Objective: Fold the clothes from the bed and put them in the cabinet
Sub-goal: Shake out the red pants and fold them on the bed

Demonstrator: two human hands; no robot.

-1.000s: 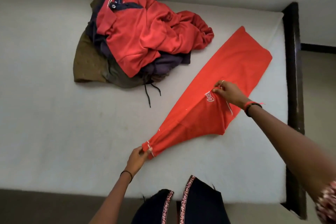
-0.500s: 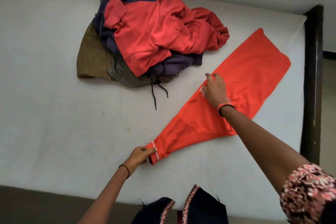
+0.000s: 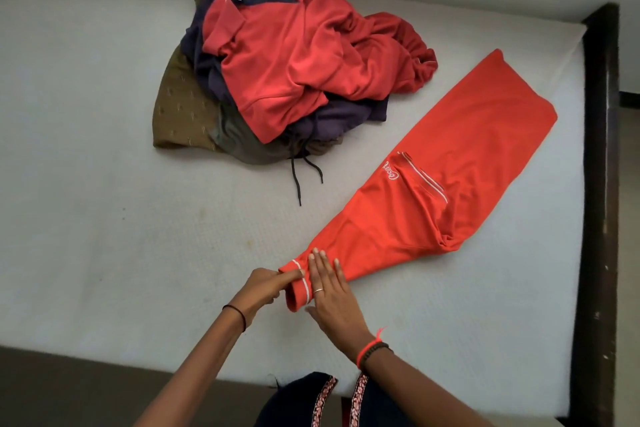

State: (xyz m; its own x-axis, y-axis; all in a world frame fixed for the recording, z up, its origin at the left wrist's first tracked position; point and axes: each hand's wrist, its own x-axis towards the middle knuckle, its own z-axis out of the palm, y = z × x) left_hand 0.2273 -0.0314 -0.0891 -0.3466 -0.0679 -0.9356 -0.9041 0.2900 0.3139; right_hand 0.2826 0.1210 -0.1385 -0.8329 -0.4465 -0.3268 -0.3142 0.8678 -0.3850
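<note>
An orange garment (image 3: 446,184) with a white logo and white-piped pocket lies folded lengthwise, running diagonally across the right part of the white mattress (image 3: 104,184). Its narrow cuffed end points toward me. My left hand (image 3: 265,289) pinches that cuffed end between thumb and fingers. My right hand (image 3: 330,295) lies flat with fingers together on the same end, just right of the left hand. A pile of unfolded clothes (image 3: 277,62) sits at the far middle of the bed, with a red polo shirt on top of purple and olive pieces.
A dark wooden bed frame (image 3: 599,184) runs along the mattress's right side. A black drawstring (image 3: 298,180) trails from the pile toward the orange garment. A grey wall rises behind the bed. My dark clothing with patterned trim (image 3: 325,399) shows at the bottom edge.
My right hand left the logo area in the middle of the orange garment and came down to the cuffed end beside my left hand. The left hand kept its grip on the cuff.
</note>
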